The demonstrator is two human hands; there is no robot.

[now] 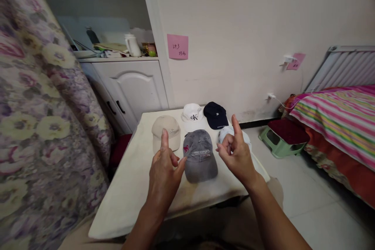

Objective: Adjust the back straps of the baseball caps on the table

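Observation:
My left hand (165, 170) is raised above the table (125, 191), index finger pointing up, thumb out to the side and the other fingers curled. It holds nothing and covers part of a beige baseball cap (160, 125). Over the right side, my right hand (238, 158) also points its index finger up, with nothing in it. Behind it a pale blue cap (246, 137) is mostly hidden. Between my hands lies a grey baseball cap (201, 172) with lettering, its brim toward me. A white cap (191, 110) with "CK" letters and a navy cap (215, 114) rest at the back.
A floral curtain (55, 117) hangs at the left, beside a white cabinet (137, 86) bearing a white jug (133, 45). A pink note (177, 47) is stuck to the wall. To the right are a green stool (275, 148) and a bed with a striped cover (345, 121).

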